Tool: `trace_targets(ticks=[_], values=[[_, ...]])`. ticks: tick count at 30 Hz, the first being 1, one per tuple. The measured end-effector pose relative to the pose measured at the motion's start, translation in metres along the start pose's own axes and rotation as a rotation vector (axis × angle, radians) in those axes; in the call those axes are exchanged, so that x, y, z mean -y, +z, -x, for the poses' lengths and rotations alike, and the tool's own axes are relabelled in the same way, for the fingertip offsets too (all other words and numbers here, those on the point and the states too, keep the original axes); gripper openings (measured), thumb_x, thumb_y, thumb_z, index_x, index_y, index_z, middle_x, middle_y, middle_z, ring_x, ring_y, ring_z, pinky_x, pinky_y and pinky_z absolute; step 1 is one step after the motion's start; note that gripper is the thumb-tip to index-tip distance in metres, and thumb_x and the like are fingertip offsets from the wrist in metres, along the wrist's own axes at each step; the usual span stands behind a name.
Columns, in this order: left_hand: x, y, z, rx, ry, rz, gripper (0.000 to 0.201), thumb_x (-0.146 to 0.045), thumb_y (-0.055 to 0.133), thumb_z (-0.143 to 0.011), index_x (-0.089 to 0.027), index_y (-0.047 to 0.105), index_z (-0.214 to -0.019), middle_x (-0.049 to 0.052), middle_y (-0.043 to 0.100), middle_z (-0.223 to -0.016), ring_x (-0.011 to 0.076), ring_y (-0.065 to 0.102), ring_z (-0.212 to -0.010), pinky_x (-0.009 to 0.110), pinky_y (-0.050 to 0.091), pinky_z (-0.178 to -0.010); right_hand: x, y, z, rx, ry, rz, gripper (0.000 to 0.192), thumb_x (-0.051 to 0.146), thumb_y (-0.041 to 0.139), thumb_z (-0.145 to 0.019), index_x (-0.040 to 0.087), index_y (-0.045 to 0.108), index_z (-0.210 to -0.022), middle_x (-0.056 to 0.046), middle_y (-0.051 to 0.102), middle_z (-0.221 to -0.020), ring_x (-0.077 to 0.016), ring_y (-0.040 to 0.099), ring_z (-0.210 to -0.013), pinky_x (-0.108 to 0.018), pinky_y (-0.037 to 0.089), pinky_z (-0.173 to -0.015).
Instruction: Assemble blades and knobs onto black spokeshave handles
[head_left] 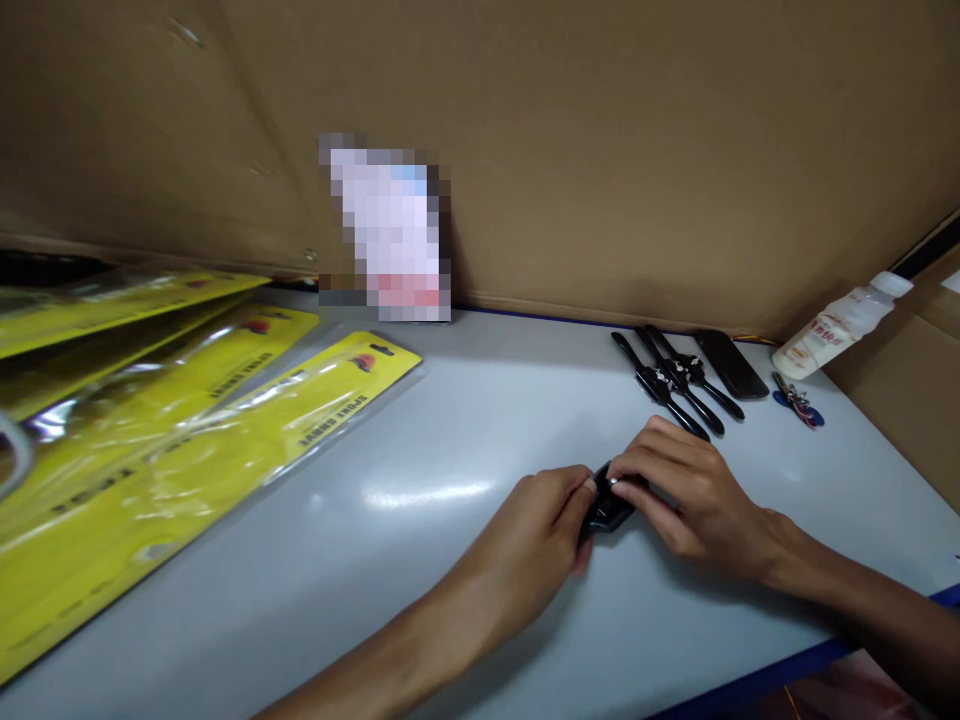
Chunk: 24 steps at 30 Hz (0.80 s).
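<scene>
Count from my position: three yellow blister packs (187, 420) far left; three black spokeshaves (675, 378) far right, a fourth (609, 508) between my fingers; one phone (730, 363); one drink bottle (840, 325); one key bunch (797, 402).

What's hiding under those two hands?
A small black tool lies on the grey table, pinched between the left hand and the right hand. Only its middle shows, with a small shiny bit. The fingers cover its ends, so its full shape is hidden.

bare table (465, 440) centre, yellow packets (187, 430) left
</scene>
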<state>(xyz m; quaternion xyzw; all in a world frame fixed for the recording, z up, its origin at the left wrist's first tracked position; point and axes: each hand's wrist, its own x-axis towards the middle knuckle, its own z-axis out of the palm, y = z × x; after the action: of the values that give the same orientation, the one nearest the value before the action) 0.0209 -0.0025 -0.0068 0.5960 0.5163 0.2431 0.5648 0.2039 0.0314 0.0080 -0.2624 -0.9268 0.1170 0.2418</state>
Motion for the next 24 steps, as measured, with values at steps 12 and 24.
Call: trace_targets(ticks=[12,24], values=[[0.0,0.008,0.008,-0.047,0.068,-0.082,0.019,-0.027,0.04,-0.094,-0.018,0.054,-0.104,-0.004,0.052,-0.058,0.0148,0.044,-0.056,0.028,0.03,-0.057,0.005,-0.001,0.0,0.022,0.07,-0.032,0.014,0.011,0.052,-0.093,0.015,0.064,-0.085,-0.005,0.063,-0.076,-0.0175,0.049,-0.074,-0.031,0.041,-0.067],[0.001,0.006,0.012,-0.054,0.145,-0.145,0.033,-0.029,0.04,-0.096,-0.019,0.062,-0.119,0.001,0.06,-0.066,0.0181,0.053,-0.066,0.028,0.036,-0.062,0.005,-0.004,-0.003,-0.031,0.353,-0.295,0.009,0.014,0.063,-0.087,0.018,0.07,-0.091,-0.001,0.064,-0.077,-0.0132,0.06,-0.07,-0.026,0.047,-0.063]])
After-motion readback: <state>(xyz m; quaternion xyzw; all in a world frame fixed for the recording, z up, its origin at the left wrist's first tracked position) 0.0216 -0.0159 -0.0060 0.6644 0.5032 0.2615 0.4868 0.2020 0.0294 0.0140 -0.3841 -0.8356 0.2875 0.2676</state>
